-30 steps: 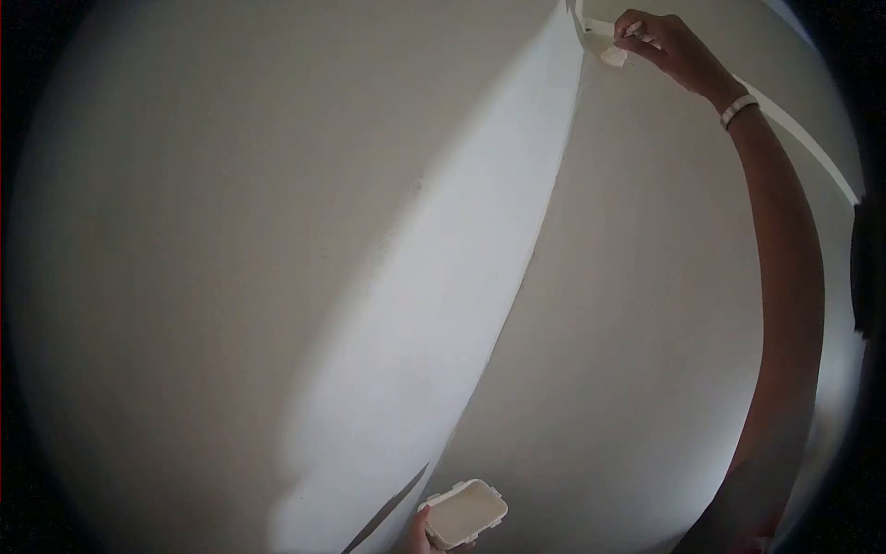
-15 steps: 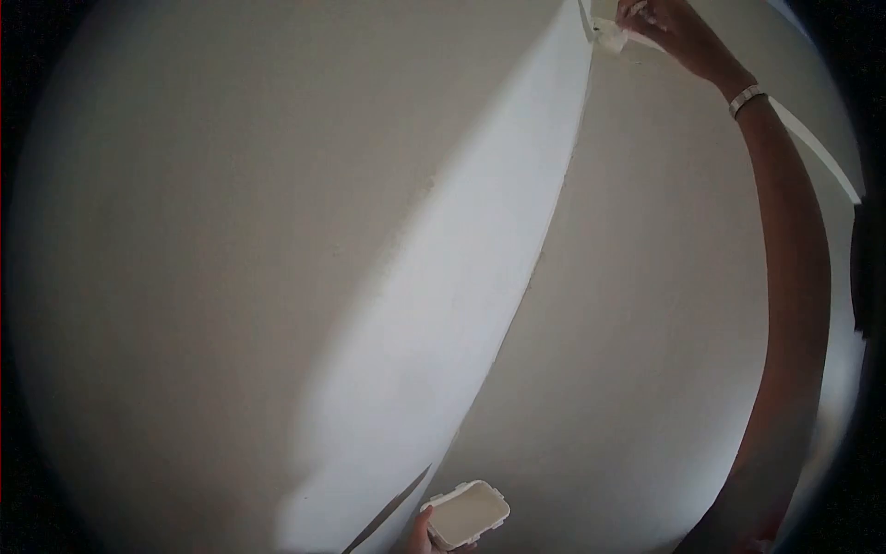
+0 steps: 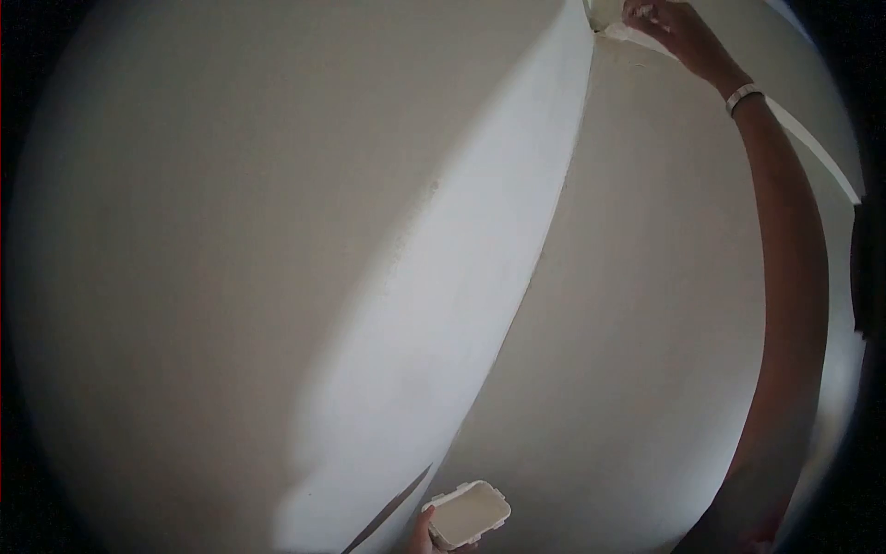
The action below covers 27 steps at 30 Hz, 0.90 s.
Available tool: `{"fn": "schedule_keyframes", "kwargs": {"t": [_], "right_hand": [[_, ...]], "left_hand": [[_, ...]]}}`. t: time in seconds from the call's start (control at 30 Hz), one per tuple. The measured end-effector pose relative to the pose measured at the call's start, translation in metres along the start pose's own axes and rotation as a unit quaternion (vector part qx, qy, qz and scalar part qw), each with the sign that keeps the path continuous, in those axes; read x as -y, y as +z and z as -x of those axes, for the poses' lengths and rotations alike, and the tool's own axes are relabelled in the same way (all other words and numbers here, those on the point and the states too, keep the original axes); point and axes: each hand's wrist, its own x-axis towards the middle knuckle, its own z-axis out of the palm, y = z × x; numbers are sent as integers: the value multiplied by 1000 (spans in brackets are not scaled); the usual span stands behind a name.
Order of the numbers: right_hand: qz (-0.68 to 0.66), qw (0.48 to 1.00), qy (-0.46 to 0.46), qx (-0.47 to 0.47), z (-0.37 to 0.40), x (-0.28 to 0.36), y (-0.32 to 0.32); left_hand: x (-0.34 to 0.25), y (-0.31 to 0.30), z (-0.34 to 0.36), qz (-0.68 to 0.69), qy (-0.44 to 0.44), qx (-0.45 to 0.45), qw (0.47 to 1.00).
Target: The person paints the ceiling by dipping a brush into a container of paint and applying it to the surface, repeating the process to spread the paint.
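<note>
At the bottom of the head view, my left hand (image 3: 423, 535) is closed round a small white plastic tub (image 3: 484, 485), thumb at its left rim. Pale, cream-coloured matter lies inside the tub. My right arm stretches up the right side, a pale band at the wrist. My right hand (image 3: 663, 26) is closed at the upper corner, fingers pinched beside a white strip (image 3: 637, 39) along the top of the wall. Whitish bits show between the fingers; I cannot tell what they hold.
A bright white band (image 3: 443, 277) runs diagonally down the grey-beige wall (image 3: 203, 240), ending at a corner line with another wall surface (image 3: 646, 240). A rough patch (image 3: 432, 189) marks its left side. A dark object (image 3: 860, 272) stands at the far right edge.
My right hand has shifted slightly right. The pale flat piece that showed at its fingertips, over the corner, no longer shows there. My left hand and the tub have barely moved.
</note>
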Motion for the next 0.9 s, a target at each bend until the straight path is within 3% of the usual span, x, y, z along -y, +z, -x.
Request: {"fn": "schedule_keyframes", "kwargs": {"t": [0.03, 0.13, 0.27, 0.33, 0.47, 0.53, 0.7, 0.8, 0.87, 0.9], "right_hand": [[3, 1000, -1, -2, 0, -3, 2], [2, 1000, -8, 21, -2, 0, 0], [-10, 997, 69, 38, -5, 8, 2], [-17, 1000, 11, -12, -3, 4, -1], [-14, 999, 8, 41, -5, 5, -1], [-23, 996, 64, 51, -10, 17, -16], [4, 1000, 22, -14, -14, -13, -32], [-49, 997, 1, 56, -10, -34, -11], [1, 997, 11, 81, -11, -42, -21], [-12, 998, 1, 57, -14, -44, -26]], "left_hand": [[-4, 9, 3, 13, 0, -49, 999], [-15, 19, 11, 12, 19, -21, 1000], [-14, 12, 5, -2, 20, -44, 999], [-10, 9, 5, -9, 24, -48, 999], [-13, 10, 14, -18, 25, -47, 998], [-16, 12, 15, 27, -20, -54, 998], [-17, 15, 18, -3, -8, -88, 996], [-16, 6, 16, 3, -10, -63, 998], [-16, 8, 17, 4, -8, -53, 999], [-14, 12, 18, 25, -15, -107, 994]]}}
